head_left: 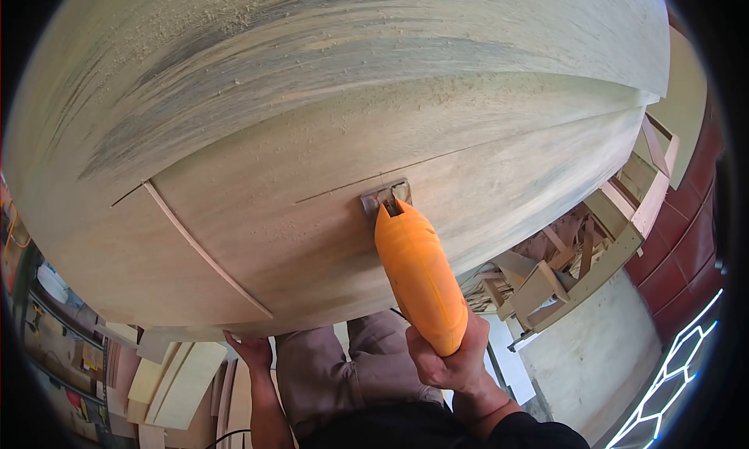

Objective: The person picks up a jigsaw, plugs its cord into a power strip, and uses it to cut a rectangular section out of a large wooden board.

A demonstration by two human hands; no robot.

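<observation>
My right hand (456, 359) is wrapped around the rear of an orange jigsaw (421, 273). Its metal base plate (378, 198) rests against a broad, curved wooden panel (328, 168). A thin dark cut line runs across the wood just above the plate. My left hand (253, 351) is at the panel's near lower edge, apparently touching it from below, with most of its fingers hidden. A narrow wooden strip (203, 250) lies across the panel to the left of the jigsaw.
Sawdust covers the panel's upper part. Cut boards (183, 383) stand at lower left beside shelving (66, 363). On the right, a wooden frame (581, 297) holds offcuts, above a concrete floor (597, 355). Red tiles (675, 242) lie at far right.
</observation>
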